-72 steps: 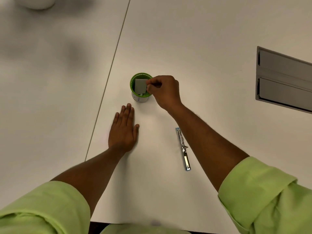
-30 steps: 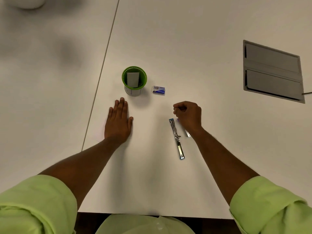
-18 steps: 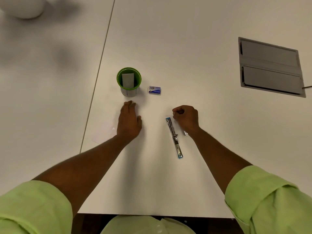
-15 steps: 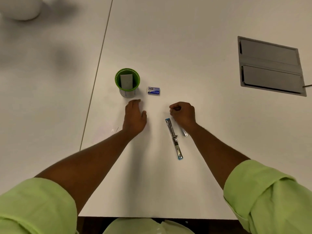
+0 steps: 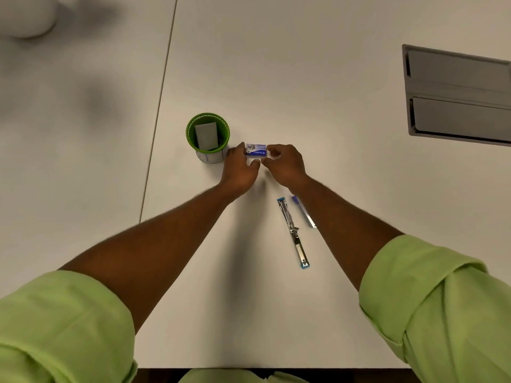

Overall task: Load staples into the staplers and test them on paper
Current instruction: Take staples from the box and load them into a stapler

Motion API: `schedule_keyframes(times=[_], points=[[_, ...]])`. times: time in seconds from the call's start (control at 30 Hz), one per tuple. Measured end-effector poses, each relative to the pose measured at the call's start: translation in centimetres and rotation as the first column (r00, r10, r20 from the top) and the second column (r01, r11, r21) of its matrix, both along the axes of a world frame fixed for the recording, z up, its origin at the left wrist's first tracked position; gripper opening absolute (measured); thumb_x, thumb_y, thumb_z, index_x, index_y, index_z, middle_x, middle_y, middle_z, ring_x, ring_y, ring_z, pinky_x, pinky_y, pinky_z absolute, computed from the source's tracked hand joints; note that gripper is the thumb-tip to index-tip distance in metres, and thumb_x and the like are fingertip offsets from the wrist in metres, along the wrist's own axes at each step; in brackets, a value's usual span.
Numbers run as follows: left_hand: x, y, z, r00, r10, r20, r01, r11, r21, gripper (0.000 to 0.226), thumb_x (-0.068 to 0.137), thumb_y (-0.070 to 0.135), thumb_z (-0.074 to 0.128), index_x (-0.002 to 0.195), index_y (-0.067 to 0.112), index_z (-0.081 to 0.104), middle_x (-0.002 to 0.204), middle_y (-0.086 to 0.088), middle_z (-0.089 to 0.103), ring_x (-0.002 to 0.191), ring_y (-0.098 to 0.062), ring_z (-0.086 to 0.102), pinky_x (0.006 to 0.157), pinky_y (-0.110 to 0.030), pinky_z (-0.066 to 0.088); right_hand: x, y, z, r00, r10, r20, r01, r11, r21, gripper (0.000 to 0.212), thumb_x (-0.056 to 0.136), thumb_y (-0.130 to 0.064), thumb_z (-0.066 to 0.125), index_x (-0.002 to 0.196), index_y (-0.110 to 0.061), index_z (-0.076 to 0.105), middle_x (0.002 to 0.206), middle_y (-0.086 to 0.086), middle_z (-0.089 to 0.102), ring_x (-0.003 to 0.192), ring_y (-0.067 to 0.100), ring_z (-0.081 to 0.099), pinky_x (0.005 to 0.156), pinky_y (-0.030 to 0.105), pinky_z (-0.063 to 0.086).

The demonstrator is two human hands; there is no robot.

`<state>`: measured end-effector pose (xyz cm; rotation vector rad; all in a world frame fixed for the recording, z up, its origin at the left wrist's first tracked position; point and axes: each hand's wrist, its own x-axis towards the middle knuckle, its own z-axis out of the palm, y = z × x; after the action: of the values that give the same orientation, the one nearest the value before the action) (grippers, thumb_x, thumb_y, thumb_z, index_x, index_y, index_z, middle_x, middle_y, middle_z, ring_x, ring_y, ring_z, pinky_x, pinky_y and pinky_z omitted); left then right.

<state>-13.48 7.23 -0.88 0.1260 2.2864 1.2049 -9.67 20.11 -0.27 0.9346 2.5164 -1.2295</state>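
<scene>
One head-worn camera looks steeply down and forward over a white table [image 5: 304, 78], from close above its near edge. The wide lens bows straight lines toward the frame's sides. Both green sleeves [image 5: 63, 327] fill the lower corners; a grey floor [image 5: 69, 134] lies at left. No second view is given.

staple box [image 5: 256, 150] 1 | stapler [image 5: 293, 232] 1 | green cup [image 5: 208, 136] 1

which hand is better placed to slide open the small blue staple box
Right. The left hand already grips the small blue staple box at its end beside the green cup; the right hand pinches the free end.
</scene>
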Motion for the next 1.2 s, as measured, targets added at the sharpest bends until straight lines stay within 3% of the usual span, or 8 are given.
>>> schedule_keyframes(times=[0.1,0.17,0.27,0.43,0.6,0.8,0.97,1.2], points=[[0.3,0.5,0.3,0.996,0.082,0.042,-0.085,0.993,0.078,0.038,0.096,0.009,0.057,0.134,0.008,0.056,0.131,-0.013,0.062,0.119,-0.027,0.06,0.104,-0.039,0.05,0.3,-0.4,-0.2,0.999,-0.047,-0.015,0.047,0.999,0.01,0.036,0.086,-0.023,0.075,0.121,-0.014,0.071,0.124,0.007,0.068,0.113,0.021,0.064,0.098,0.03,0.05],[0.8,0.5,0.6,0.987,0.136,0.09,-0.143,0.986,0.08,0.044,0.099,0.01,0.055,0.142,0.008,0.049,0.136,-0.011,0.058,0.12,-0.026,0.06,0.103,-0.037,0.05,1.0,-0.5,-0.2,0.991,-0.127,-0.035,0.126,0.992,-0.02,0.029,0.087,-0.019,0.072,0.114,-0.012,0.073,0.116,0.006,0.072,0.106,0.021,0.068,0.093,0.03,0.052],[1.5,0.1,0.4,0.97,0.19,0.155,-0.205,0.974,0.093,0.043,0.101,0.01,0.051,0.144,0.009,0.047,0.138,-0.011,0.057,0.122,-0.027,0.059,0.105,-0.044,0.051,2.2,-0.5,0.0,0.963,-0.267,-0.047,0.26,0.959,-0.114,0.019,0.086,-0.014,0.072,0.104,-0.012,0.073,0.103,0.004,0.076,0.095,0.022,0.071,0.093,0.034,0.055],[3.5,-1.0,0.1,0.921,0.28,0.27,-0.331,0.93,0.163,0.03,0.103,0.013,0.054,0.131,0.006,0.062,0.124,-0.016,0.067,0.112,-0.031,0.066,0.097,-0.046,0.056,5.3,-0.8,0.9,0.91,-0.408,-0.076,0.371,0.882,-0.292,0.018,0.079,-0.003,0.077,0.092,-0.016,0.072,0.09,0.006,0.076,0.083,0.019,0.073,0.087,0.042,0.06],[5.5,-2.7,0.6,0.813,0.283,0.509,-0.473,0.831,0.294,0.02,0.101,0.003,0.056,0.116,0.002,0.068,0.114,-0.018,0.072,0.103,-0.029,0.071,0.087,-0.035,0.061,8.5,-1.4,2.0,0.906,-0.419,-0.059,0.347,0.816,-0.463,0.033,0.078,0.002,0.078,0.104,-0.017,0.069,0.094,0.01,0.075,0.085,0.021,0.074,0.084,0.046,0.062],[7.4,-4.5,1.3,0.723,0.193,0.663,-0.542,0.753,0.373,0.016,0.099,-0.002,0.056,0.109,0.005,0.066,0.104,-0.019,0.075,0.092,-0.03,0.075,0.088,-0.038,0.061,11.0,-2.4,2.4,0.919,-0.388,-0.065,0.308,0.811,-0.497,0.038,0.079,0.003,0.077,0.111,-0.018,0.072,0.093,0.011,0.075,0.097,0.027,0.074,0.093,0.049,0.058],[8.5,-5.7,1.5,0.727,0.19,0.66,-0.545,0.744,0.386,0.013,0.097,-0.001,0.059,0.107,0.004,0.066,0.101,-0.02,0.076,0.091,-0.032,0.076,0.083,-0.035,0.063,12.3,-3.2,3.0,0.945,-0.319,-0.074,0.233,0.814,-0.533,0.035,0.083,-0.002,0.077,0.112,-0.021,0.074,0.094,0.009,0.074,0.096,0.024,0.073,0.096,0.047,0.057],[9.5,-7.5,1.6,0.749,0.228,0.622,-0.555,0.729,0.4,0.012,0.092,-0.001,0.067,0.1,0.006,0.063,0.093,-0.016,0.078,0.09,-0.032,0.076,0.073,-0.032,0.063,13.7,-4.1,4.3,0.935,-0.346,-0.075,0.218,0.73,-0.648,0.031,0.086,0.008,0.07,0.117,0.003,0.066,0.09,0.013,0.071,0.088,0.032,0.071,0.08,0.028,0.062]])
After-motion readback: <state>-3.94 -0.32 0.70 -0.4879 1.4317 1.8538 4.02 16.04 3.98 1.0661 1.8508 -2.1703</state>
